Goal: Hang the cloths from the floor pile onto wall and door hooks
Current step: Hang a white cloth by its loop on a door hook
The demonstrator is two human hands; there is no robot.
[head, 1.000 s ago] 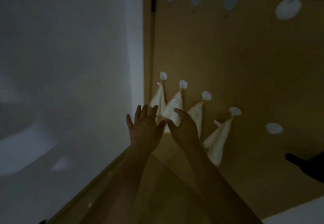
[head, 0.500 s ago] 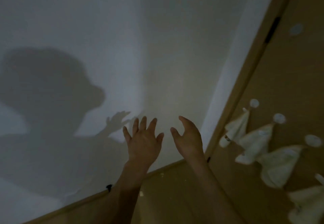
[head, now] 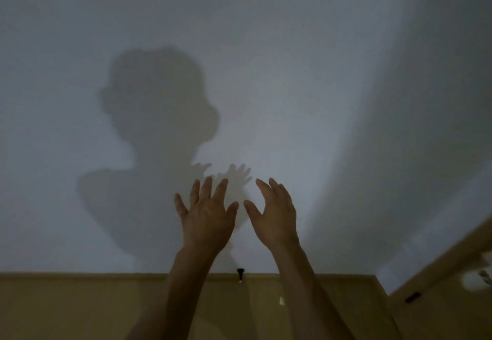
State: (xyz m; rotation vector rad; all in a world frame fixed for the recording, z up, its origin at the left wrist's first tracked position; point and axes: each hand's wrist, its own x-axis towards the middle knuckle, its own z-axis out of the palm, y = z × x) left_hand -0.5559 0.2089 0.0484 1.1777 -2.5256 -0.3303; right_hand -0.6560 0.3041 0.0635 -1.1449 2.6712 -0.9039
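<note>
While both the left hand (head: 206, 218) and right hand (head: 275, 216) hang spread and empty before the wall (head: 319, 73), no cloth pile shows; cloths are likely light and limp, best pinched by a corner or loop.

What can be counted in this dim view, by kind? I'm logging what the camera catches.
Hands: 2, left hand and right hand, both empty with fingers spread
Door stopper on the floor: 1
Cloth at the right edge: 1, partly seen
Total: 4
</note>
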